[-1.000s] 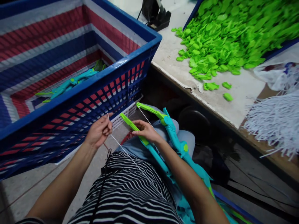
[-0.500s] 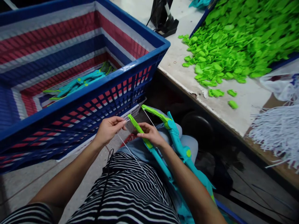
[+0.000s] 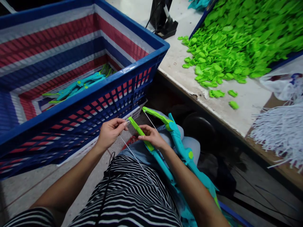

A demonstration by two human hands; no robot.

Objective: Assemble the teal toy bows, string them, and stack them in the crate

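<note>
Between the thumb and fingers of my left hand (image 3: 113, 130) is pinched a white string (image 3: 132, 153), close to the tip of a green plastic limb. My right hand (image 3: 151, 136) grips that green end of a turquoise and green toy bow (image 3: 163, 164), which lies slanted over my lap. The bow's other limb (image 3: 156, 114) points up and left, with string running from its tip down behind my right hand. Whether the string passes through the near tip is too small to tell. My right forearm covers part of the bow's middle.
A blue plastic basket (image 3: 132, 67) with a striped lining stands at left, holding several turquoise and green pieces (image 3: 78, 85). On the white table (image 3: 175, 67) at right lie a heap of green plastic parts (image 3: 220, 60), a bundle of white strings (image 3: 279, 132) and a black stand (image 3: 165, 28).
The view has shifted slightly, so the basket and table sit a little further left. Both hands keep nearly the same hold on string and bow.
</note>
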